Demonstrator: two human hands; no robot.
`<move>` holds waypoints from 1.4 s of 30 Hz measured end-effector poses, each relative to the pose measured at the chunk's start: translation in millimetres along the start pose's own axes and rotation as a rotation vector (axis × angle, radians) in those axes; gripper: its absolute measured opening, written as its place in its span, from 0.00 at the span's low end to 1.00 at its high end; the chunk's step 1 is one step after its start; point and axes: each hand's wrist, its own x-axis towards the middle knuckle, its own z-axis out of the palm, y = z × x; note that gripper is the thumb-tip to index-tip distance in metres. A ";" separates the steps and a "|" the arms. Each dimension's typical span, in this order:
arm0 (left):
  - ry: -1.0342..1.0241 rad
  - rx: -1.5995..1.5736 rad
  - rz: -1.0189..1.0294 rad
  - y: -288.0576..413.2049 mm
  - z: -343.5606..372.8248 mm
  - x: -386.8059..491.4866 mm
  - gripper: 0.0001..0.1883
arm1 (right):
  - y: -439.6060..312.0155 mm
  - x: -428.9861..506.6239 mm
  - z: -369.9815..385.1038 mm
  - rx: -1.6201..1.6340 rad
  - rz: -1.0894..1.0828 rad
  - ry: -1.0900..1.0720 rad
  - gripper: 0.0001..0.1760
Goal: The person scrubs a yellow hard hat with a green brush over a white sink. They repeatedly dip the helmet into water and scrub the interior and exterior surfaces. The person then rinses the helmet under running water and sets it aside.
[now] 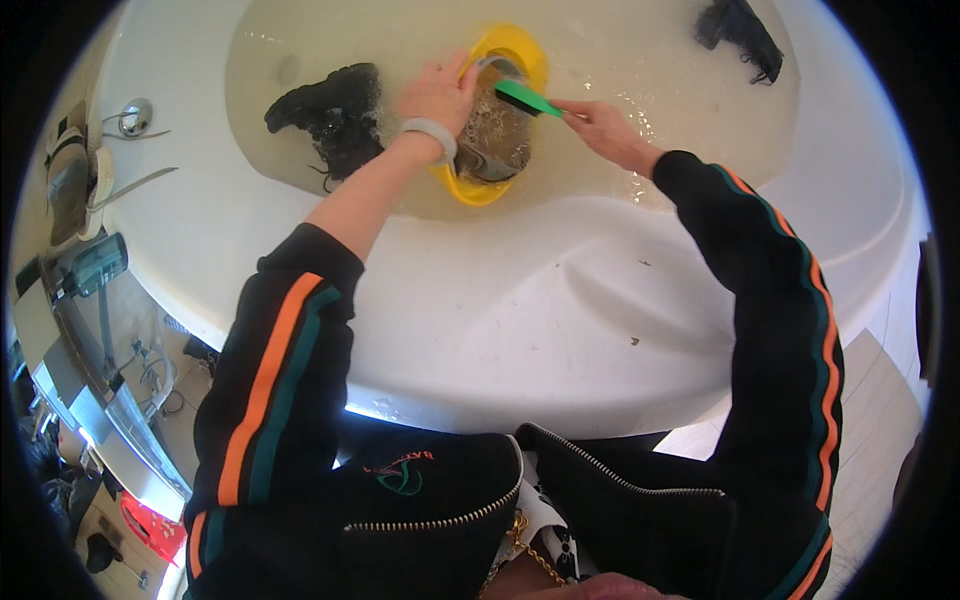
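Note:
A white bathtub (465, 322) holds murky water. In it sits a yellow plastic basin (534, 56) with a brown and grey item (499, 139), perhaps footwear, under bubbly water. My left hand (439, 94), with a pale band on its wrist, rests at the basin's left side; its fingertips are at the rim, and whether they grip it is unclear. My right hand (607, 135) holds the handle of a green brush (525, 96), whose dark bristles are over the item. A black lace-up boot (330, 116) lies in the water left of my left hand.
Another black boot (742, 37) lies in the water at the far right. A chrome fitting (136, 117) is on the tub's left rim. Beyond that rim are a sandal (69, 184), a teal bottle (97, 264) and a red patterned item (154, 525). Small dark bits dot the near ledge.

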 end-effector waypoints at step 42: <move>0.048 -0.027 0.097 -7.3 5.7 3.3 0.15 | -7.2 39.7 53.3 0.097 0.040 -0.652 0.20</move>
